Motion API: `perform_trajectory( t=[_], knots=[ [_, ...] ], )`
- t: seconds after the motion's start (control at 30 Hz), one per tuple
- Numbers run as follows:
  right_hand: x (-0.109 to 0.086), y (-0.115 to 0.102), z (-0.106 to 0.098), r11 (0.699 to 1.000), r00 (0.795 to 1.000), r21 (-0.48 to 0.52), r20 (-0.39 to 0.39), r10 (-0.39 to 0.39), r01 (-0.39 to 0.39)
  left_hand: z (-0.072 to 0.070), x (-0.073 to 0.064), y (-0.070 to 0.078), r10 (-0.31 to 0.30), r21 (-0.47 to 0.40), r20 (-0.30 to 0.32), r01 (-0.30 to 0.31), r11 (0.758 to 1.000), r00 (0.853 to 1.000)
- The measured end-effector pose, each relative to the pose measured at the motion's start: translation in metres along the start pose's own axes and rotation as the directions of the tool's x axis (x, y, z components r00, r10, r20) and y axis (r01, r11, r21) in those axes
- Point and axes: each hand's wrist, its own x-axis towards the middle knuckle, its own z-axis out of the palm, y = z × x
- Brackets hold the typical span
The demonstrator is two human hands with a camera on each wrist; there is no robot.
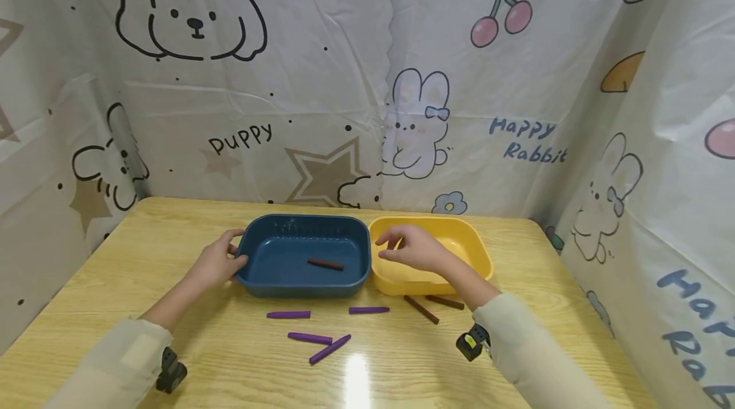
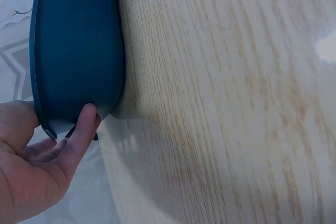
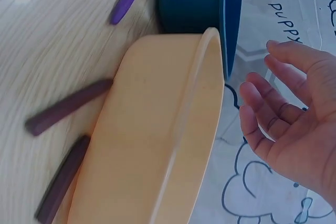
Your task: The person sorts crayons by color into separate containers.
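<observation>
My left hand (image 1: 217, 260) grips the left end of a dark blue plastic bin (image 1: 304, 292). In the left wrist view, the thumb and fingers of the left hand (image 2: 39, 166) lie on either side of the bin's rim. One brown crayon (image 1: 325, 264) lies inside this bin. Over the yellow bin (image 1: 396, 286), my right hand (image 1: 416, 248) hovers near its left side with relaxed, slightly bent fingers. Nothing shows between those fingers in the right wrist view, where the hand (image 3: 294, 98) is apart from the yellow rim.
Several purple crayons (image 1: 288, 315) are scattered on the wooden table (image 1: 230, 364) before the blue bin. Two brown crayons (image 1: 422, 309) lie just in front of the yellow bin. The two bins stand side by side. A printed curtain (image 1: 321, 77) hangs behind the table and along its sides.
</observation>
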Motion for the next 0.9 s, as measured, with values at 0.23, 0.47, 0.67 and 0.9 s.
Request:
perform_trajectory(
  t=[0.23, 0.47, 0.67, 0.9],
  knots=[
    [-0.022, 0.012, -0.010, 0.999, 0.999, 0.001, -0.009, 0.044, -0.044, 0.000, 0.001, -0.005, 0.016, -0.015, 0.002, -0.016, 1.000, 1.000],
    [-0.042, 0.024, -0.015, 0.999, 0.999, -0.007, -0.001, 0.032, -0.032, 0.001, 0.000, -0.004, 0.003, -0.017, 0.002, -0.003, 1.000, 1.000],
    [-0.060, 0.035, -0.018, 1.000, 1.000, -0.024, 0.012, 0.015, -0.015, -0.001, 0.001, -0.004, 0.007, -0.017, 0.004, -0.007, 1.000, 1.000],
    [-0.085, 0.046, -0.024, 0.999, 1.000, -0.041, 0.023, 0.017, -0.016, -0.002, 0.001, -0.001, 0.015, -0.002, 0.002, -0.015, 1.000, 1.000]
  ],
)
